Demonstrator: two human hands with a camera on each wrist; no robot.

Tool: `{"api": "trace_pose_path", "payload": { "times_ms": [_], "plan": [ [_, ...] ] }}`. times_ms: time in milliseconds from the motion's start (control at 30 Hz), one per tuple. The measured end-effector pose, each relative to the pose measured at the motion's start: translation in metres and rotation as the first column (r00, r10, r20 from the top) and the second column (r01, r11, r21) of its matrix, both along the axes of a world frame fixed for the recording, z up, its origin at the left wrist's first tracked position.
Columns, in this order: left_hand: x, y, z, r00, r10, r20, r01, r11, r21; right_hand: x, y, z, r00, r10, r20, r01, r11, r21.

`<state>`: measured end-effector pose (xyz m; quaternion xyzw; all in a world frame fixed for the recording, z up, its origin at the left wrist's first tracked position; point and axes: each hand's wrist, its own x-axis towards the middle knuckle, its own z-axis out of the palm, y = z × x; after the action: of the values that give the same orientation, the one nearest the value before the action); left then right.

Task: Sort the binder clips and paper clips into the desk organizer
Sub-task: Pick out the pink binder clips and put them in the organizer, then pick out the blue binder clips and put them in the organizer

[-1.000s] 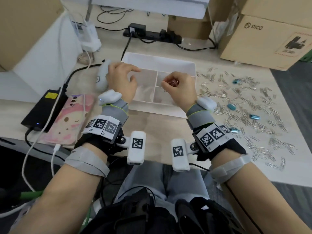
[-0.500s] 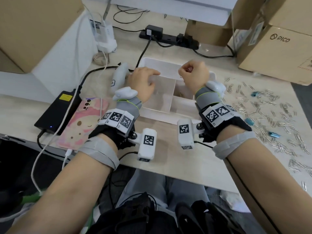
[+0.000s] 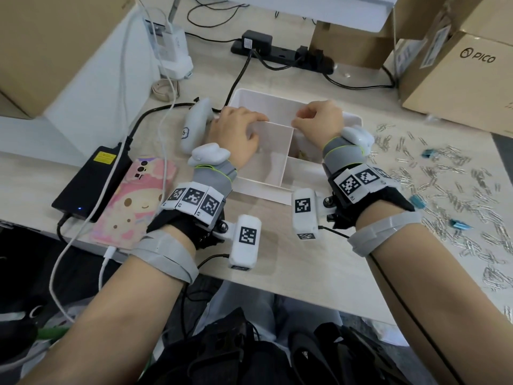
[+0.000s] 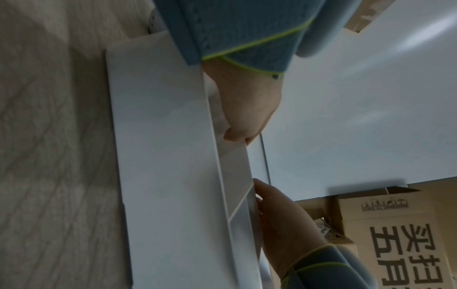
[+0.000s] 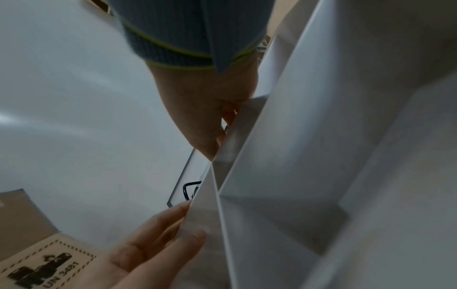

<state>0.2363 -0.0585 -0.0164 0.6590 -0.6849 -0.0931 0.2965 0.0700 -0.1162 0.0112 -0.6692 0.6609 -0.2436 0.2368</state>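
A white desk organizer with inner walls stands mid-table. My left hand holds one inner wall, fingers over its top edge and thumb inside the near left compartment. In the right wrist view the left hand pinches that wall. My right hand is curled over the far right part, fingertips at the wall's edge. Its fingertips pinch a small reddish binder clip, mostly hidden. A black wire handle shows in the far compartment. Silver paper clips and blue binder clips lie scattered to the right.
Left of the organizer lie a white controller, a pink-cased phone and a black power brick with cables. A power strip and cardboard boxes stand behind. The table's front edge runs just below my wrists.
My right hand, with the reddish clip, has moved from the organizer's middle toward its far right part. The left hand stays on the inner wall. The head view has shifted.
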Motion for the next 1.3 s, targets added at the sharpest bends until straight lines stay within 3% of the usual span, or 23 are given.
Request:
{"api": "trace_pose_path", "payload": {
  "times_ms": [167,400,533,667,800,933,1100,1300],
  "plan": [
    [0.0,0.001,0.002,1.0,0.013,0.005,-0.013,1.0,0.005,0.001,0.007,0.004,0.999,-0.008,0.041,0.011,0.998,-0.062],
    [-0.008,0.004,0.008,0.999,0.052,0.012,-0.051,0.998,-0.039,-0.025,0.036,0.017,0.973,-0.038,0.227,0.106,0.948,-0.3],
    [-0.032,0.009,0.02,0.998,0.056,0.003,-0.056,0.995,-0.078,-0.049,0.055,0.014,0.931,-0.055,0.362,0.177,0.932,-0.315],
    [-0.07,0.012,0.027,0.992,-0.098,-0.076,0.089,0.99,-0.109,-0.087,0.077,0.0,0.891,-0.156,0.426,0.276,0.932,-0.236],
    [-0.11,0.016,0.03,0.951,-0.287,-0.116,0.275,0.956,-0.104,-0.125,0.094,-0.016,0.877,-0.276,0.393,0.36,0.919,-0.158],
    [-0.16,0.03,0.03,0.864,-0.439,-0.247,0.425,0.898,-0.112,-0.165,0.111,-0.026,0.846,-0.398,0.355,0.451,0.889,-0.076],
    [-0.217,0.05,0.024,0.773,-0.583,-0.249,0.617,0.783,0.081,-0.209,0.138,-0.034,0.809,-0.468,0.356,0.504,0.863,-0.011],
    [-0.256,0.063,0.004,0.74,-0.653,-0.16,0.67,0.694,0.264,-0.238,0.165,-0.044,0.795,-0.496,0.348,0.508,0.859,0.064]
  ]
}}
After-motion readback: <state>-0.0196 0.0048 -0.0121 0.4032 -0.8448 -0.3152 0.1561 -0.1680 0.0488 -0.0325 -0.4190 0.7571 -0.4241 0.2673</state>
